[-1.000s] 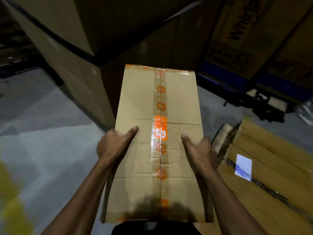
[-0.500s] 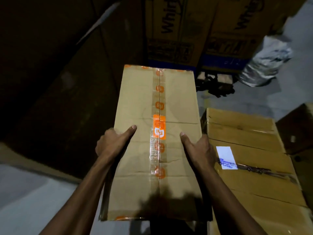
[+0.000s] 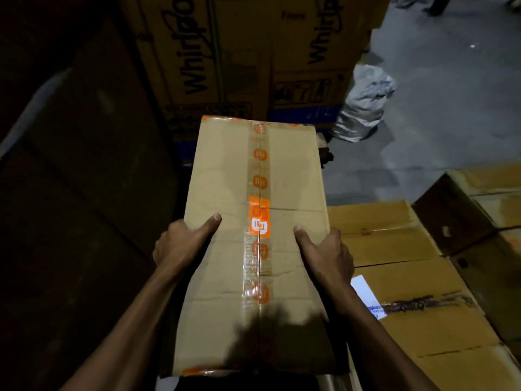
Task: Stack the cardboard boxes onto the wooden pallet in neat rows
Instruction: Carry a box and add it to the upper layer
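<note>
1. Cardboard box (image 3: 284,170), long & flat, fills centre of view, held up in front of the person w/ its long axis pointing away; seam taped w/ clear tape printed w/ orange logos (image 3: 260,218).
2. Left hand (image 3: 180,244) grips box's left edge: thumb lies flat on top face, fingers curl under & out of sight.
3. Right hand (image 3: 327,255) grips right edge the same way, thumb on top, fingers hidden beneath.
4. Stacked cartons (image 3: 417,280) lie lower right, just beside the held box; nearest one carries a white label (image 3: 366,294) & dark tape strip.
5. Big Whirlpool-printed cartons (image 3: 239,52) stand upright behind box's far end.
6. Crumpled plastic bag (image 3: 363,108) sits on grey concrete floor (image 3: 437,108), right of those cartons.
7. Left side very dark; can't tell what's there. Pallet not made out.
</note>
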The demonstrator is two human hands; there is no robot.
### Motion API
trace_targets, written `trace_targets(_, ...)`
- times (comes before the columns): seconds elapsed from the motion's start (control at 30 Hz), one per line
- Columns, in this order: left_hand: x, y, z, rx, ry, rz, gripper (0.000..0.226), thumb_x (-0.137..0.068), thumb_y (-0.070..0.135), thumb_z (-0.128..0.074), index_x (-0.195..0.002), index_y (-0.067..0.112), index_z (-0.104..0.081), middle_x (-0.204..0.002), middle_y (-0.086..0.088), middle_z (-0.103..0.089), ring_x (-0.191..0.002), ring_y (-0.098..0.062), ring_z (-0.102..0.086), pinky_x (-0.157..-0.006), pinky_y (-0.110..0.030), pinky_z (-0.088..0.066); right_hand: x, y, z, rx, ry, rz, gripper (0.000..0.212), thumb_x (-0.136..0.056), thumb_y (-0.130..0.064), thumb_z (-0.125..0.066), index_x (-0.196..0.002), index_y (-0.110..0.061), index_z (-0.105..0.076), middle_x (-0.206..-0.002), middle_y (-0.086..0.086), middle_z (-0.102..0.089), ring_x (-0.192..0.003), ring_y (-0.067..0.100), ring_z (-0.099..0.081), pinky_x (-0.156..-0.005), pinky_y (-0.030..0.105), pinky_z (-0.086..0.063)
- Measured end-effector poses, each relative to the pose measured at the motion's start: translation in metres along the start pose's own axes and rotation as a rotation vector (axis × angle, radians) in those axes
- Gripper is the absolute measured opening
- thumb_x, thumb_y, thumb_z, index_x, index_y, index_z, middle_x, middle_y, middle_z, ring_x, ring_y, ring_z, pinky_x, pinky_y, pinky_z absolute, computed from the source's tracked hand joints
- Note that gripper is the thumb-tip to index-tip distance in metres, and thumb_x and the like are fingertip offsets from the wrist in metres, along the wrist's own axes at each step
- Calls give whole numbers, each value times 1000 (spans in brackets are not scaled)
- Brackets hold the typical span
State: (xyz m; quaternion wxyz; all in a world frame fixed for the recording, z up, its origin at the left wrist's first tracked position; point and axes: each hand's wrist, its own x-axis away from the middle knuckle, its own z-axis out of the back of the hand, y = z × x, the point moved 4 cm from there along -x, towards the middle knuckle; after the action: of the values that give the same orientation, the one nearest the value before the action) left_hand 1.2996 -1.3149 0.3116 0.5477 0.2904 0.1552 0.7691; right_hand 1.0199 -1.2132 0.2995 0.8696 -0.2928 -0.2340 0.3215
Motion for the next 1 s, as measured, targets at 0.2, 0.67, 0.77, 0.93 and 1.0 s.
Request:
trace_targets(0.2,-83,72,-41,-23,-93,-189,81,-76,83,-56,-119,15,-68,-117,-17,-69,-107,-40,-63,-82,-39,-47,-55,-10,-7,-5,158,-164,76,-76,-78,-52,-117,-14,-51,-115,13,-65,-105,37,-59,-84,42,-47)
trace_targets(0.67,-217,239,-138,-102,-552,-577,92,-59,94,-48,-109,21,-73,-101,-3,-74,-91,-30,-68,-84,-41,-57,-122,-36,-9,-142,457,-640,76,-82,-71,-55,-128,-11,-47,-125,16,-59,-113,39,-54,-91,43,-44)
trace_targets(0.77,-216,265,-161,-164,-563,-654,83,-65,90,-51,-100,18,-73,-96,-6,-73,-90,-33,-67,-81,-41,-56,-125,-25,-3,-188,501,-710,79,-82,-72,-55,-132,-12,-45,-126,15,-59,-115,39,-54,-93,44,-46)
trace_targets(0.93,-202,298,-212,-249,-640,-741,92,-58,95,-46,-102,19,-71,-96,-5,-72,-88,-33,-66,-79,-42,-57,-130,5,5,-205,574,-835,79,-79,-75,-53,-126,-11,-48,-120,14,-61,-110,39,-57,-91,47,-49)
trace_targets(1.0,-196,310,-233,-280,-651,-769,90,-60,95,-46,-98,18,-70,-94,-6,-71,-86,-33,-65,-78,-41,-56,-138,20,8,-222,588,-868,78,-80,-73,-54,-126,-10,-49,-120,14,-62,-110,39,-57,-91,46,-48)
